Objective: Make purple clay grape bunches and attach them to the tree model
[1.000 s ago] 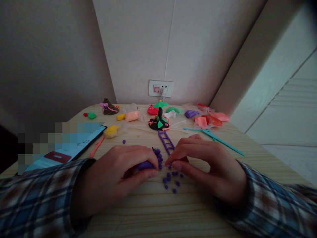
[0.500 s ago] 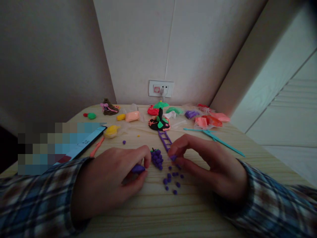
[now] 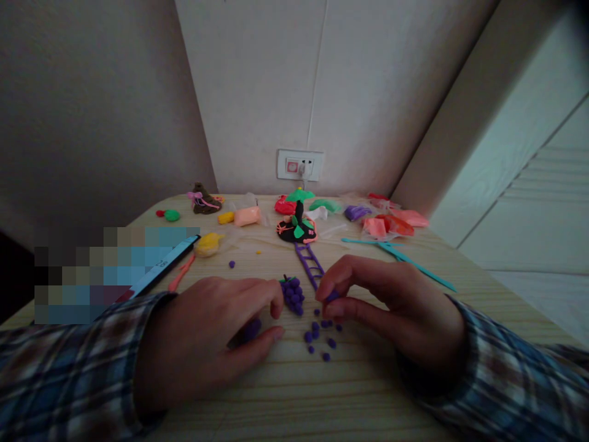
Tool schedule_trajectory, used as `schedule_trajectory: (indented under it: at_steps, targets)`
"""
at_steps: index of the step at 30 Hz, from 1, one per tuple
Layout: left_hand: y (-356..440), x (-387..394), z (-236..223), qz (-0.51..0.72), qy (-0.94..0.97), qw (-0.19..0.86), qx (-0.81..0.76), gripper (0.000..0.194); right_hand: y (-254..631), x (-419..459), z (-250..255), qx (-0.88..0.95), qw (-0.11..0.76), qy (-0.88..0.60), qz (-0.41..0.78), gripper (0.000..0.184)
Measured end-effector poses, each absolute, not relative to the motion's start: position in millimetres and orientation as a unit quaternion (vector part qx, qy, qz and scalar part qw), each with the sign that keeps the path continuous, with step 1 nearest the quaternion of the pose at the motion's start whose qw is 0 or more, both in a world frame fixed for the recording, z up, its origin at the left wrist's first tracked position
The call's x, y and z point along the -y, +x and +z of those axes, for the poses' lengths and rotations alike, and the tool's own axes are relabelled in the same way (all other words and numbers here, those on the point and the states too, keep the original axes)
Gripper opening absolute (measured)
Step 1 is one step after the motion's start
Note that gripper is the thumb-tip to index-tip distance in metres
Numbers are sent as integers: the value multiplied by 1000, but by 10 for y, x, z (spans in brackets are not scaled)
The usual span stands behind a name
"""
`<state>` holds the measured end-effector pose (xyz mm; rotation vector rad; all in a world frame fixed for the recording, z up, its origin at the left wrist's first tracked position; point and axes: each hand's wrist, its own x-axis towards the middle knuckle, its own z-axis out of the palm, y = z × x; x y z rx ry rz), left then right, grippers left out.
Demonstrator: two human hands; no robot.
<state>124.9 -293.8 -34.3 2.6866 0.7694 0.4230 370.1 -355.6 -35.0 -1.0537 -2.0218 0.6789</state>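
My left hand curls around a lump of purple modelling clay; its thumb and index finger are apart in front of it. A small piece of purple clay sits between the thumb and fingers of my right hand. Between the hands stands a bunch of grapes made of purple clay, with a green and dark top. Several small purple clay balls lie in front of it. A purple clay ladder runs from my right fingertips back towards a black clay base with a green-topped tree.
At the left lies a tablet-like screen, partly blurred, beside an orange tool. Bagged yellow clay, a brown clay boot and bagged red clay line the back. Turquoise tools lie at the right.
My left thumb and index finger have parted, and the purple lump sits deeper in the hand. My right hand has shifted slightly right with its clay piece, away from the ladder.
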Motion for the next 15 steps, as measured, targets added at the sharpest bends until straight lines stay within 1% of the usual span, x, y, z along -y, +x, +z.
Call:
schedule_trajectory:
  at_steps: [4, 8, 12, 15]
  targets:
    - [1238, 2922, -344, 136, 941, 164, -264, 13, 3684, 3567, -334, 786, 382, -408, 263, 16]
    - [1240, 2878, -346, 116, 942, 169, -264, 13, 3677, 3566, -317, 793, 364, -415, 260, 9]
    - [1267, 2868, -344, 124, 943, 160, -266, 18, 3683, 3566, -324, 794, 363, -399, 281, 19]
    - [1283, 2870, -349, 149, 941, 152, -263, 18, 3682, 3572, -323, 785, 360, -406, 301, 15]
